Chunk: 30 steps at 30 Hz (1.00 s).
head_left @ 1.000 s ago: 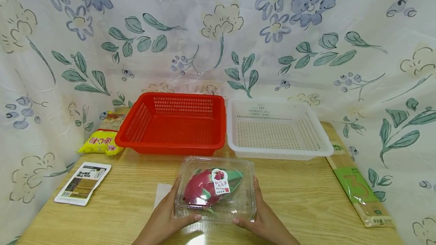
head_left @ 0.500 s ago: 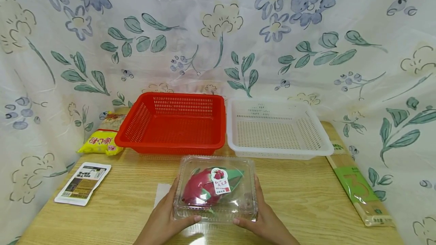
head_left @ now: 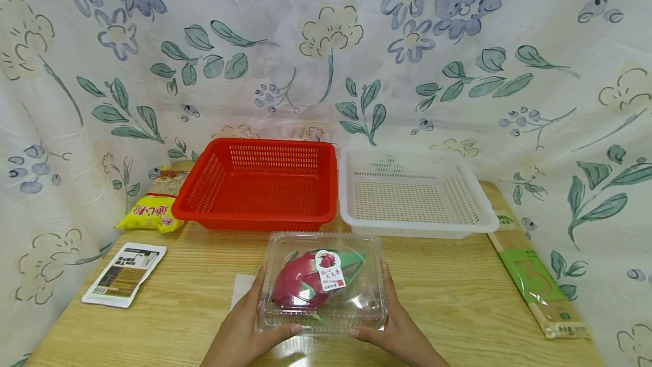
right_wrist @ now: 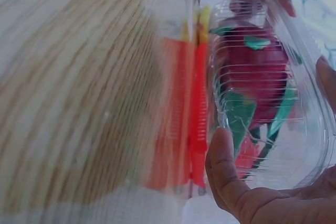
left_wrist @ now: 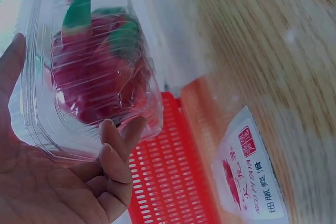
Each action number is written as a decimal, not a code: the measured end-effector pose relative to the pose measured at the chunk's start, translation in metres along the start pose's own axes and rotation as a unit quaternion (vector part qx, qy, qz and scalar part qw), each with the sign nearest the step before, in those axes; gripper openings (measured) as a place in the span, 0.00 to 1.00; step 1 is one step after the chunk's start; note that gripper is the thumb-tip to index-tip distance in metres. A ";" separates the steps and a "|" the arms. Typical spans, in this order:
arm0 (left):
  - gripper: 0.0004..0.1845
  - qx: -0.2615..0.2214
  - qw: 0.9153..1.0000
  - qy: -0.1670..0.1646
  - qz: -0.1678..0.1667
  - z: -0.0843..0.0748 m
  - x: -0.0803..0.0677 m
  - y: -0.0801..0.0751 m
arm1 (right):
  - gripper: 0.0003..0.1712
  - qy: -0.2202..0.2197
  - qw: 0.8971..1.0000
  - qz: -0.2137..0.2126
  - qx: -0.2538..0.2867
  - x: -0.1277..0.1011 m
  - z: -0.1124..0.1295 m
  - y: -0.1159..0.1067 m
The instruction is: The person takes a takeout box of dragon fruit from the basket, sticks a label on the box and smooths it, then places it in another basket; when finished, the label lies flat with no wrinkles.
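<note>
A clear plastic clamshell box point(head_left: 322, 313) with a pink-red dragon fruit point(head_left: 300, 282) inside is held between both hands. A white sticker point(head_left: 331, 271) with a fruit picture is on its lid. My left hand point(head_left: 249, 321) grips the left side, thumb along the near edge; the left wrist view shows its fingers curled under the box's ribbed base. On the opposite side, my right hand point(head_left: 394, 321) grips likewise, its fingers point(right_wrist: 223, 163) against the base. Both wrist views show the box raised off the table.
A red basket point(head_left: 260, 225) and a white basket point(head_left: 417, 228) stand side by side behind the box. At left are a yellow bag point(head_left: 153, 211) and a white flat packet point(head_left: 124, 276). A long green-banded packet point(head_left: 535, 276) lies right. Near the left hand is a printed white card point(left_wrist: 249, 177).
The box has risen very slightly in the head view and looks a touch larger. Both hands keep their hold; the surrounding things stay where they were.
</note>
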<state>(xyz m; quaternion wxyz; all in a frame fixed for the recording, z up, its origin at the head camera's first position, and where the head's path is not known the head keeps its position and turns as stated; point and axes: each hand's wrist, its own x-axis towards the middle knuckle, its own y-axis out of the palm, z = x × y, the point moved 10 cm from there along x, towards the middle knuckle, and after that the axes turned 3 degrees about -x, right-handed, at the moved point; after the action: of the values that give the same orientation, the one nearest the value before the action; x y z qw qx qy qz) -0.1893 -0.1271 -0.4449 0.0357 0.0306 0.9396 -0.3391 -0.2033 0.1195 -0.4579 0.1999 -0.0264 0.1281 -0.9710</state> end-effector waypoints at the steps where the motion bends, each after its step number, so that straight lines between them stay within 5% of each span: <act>1: 0.65 0.002 1.000 -0.004 0.001 0.000 0.000 0.000 | 0.73 -0.001 1.000 0.002 0.004 0.000 0.000 0.000; 12: 0.65 0.009 1.000 -0.025 0.011 -0.001 -0.002 -0.003 | 0.72 -0.008 1.000 0.009 0.020 -0.001 0.006 0.001; 30: 0.66 0.020 0.999 -0.042 0.017 -0.006 -0.005 -0.007 | 0.73 0.053 0.997 -0.021 0.044 -0.006 0.005 -0.001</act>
<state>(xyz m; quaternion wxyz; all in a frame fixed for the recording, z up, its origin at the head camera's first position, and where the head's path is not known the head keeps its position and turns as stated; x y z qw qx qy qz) -0.1849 -0.1287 -0.4358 0.0802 0.0331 0.9298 -0.3577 -0.1973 0.1215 -0.4532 0.1738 0.0310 0.0950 -0.9797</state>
